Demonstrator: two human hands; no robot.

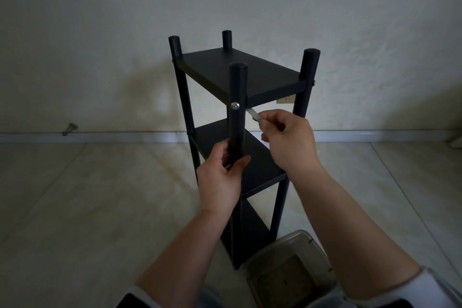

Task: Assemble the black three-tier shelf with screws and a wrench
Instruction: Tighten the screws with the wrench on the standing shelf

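We see the black shelf (pixel 240 75) upright on the floor (pixel 87 195). Our left hand (pixel 222 177) grips its near post (pixel 237 117); our right hand (pixel 287 137) pinches the wrench (pixel 253 114) beside the screw (pixel 235 105). A clear bin (pixel 287 270) sits below both.

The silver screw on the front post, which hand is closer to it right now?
Right. The right hand is beside the silver screw, a little lower, its wrench pointing toward that joint. The left hand grips the front post well below the screw.
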